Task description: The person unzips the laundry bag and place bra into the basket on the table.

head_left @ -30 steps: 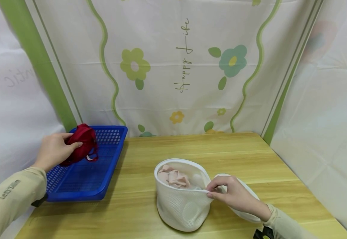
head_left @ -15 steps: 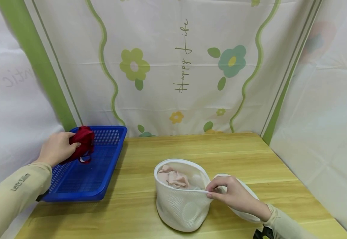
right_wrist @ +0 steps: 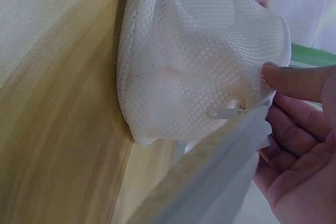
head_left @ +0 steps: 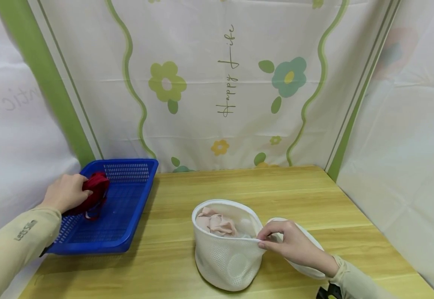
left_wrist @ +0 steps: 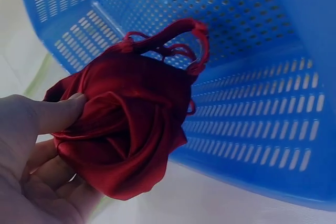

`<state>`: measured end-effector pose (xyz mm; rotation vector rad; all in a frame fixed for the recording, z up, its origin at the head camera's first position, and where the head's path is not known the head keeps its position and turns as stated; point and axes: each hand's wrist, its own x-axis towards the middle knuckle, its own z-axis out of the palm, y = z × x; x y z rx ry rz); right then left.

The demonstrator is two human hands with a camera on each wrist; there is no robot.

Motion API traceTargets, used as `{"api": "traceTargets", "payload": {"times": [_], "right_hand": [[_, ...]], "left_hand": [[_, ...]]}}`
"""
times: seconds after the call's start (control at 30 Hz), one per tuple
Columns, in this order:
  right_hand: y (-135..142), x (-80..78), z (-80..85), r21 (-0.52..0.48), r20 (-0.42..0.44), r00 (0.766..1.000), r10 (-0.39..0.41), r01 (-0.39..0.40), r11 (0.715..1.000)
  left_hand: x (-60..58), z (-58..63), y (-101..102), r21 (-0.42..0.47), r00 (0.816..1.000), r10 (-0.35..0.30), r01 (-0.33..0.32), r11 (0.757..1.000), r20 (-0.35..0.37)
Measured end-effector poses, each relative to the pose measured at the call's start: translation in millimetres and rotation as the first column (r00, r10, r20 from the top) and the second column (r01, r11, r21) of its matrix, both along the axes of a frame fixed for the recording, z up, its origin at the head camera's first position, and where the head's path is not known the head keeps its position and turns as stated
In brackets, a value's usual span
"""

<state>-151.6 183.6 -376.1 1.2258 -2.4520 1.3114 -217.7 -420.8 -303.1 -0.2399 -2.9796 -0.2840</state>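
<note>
In the head view my left hand (head_left: 65,193) grips a red satin bra (head_left: 95,193), bunched up, inside the left part of a blue plastic basket (head_left: 125,243). The left wrist view shows the thumb on top of the bra (left_wrist: 123,124), with its thin straps hanging toward the basket wall (left_wrist: 252,124). My right hand (head_left: 295,245) pinches the white rim of a mesh laundry bag (head_left: 226,259) between thumb and fingers. That bag stands upright with its top unzipped, and pink fabric (head_left: 218,222) lies in it. Its round lid (head_left: 310,270) hangs out to the right, partly behind the hand.
Both things stand on a wooden table (head_left: 176,274). A printed curtain (head_left: 202,124) rises behind the table's back edge. White sheets hang at the left and at the right (head_left: 408,158), close to the table's sides.
My left hand, with the red bra in its grip, has moved lower and toward the near left of the basket. The right hand and the mesh laundry bag have stayed in place.
</note>
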Motion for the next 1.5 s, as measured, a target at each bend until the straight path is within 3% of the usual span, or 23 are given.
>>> {"api": "traceTargets", "payload": {"times": [0.33,0.9,1.5], "right_hand": [[-1,-0.4,0.2,0.007,0.013,1.000,-0.002,0.002,1.000],[-2,0.8,-0.5,0.009,0.023,1.000,-0.006,0.005,1.000],[-2,0.8,-0.6,0.012,0.035,0.999,-0.013,0.013,1.000]], "left_hand": [[6.6,-11.4,-15,-0.004,0.995,0.036,-0.036,0.999,0.090],[14.3,-28.4,-24,-0.035,0.993,0.028,-0.025,0.999,0.112],[14.3,-29.0,-31,-0.047,0.984,0.037,-0.030,0.998,0.172]]}}
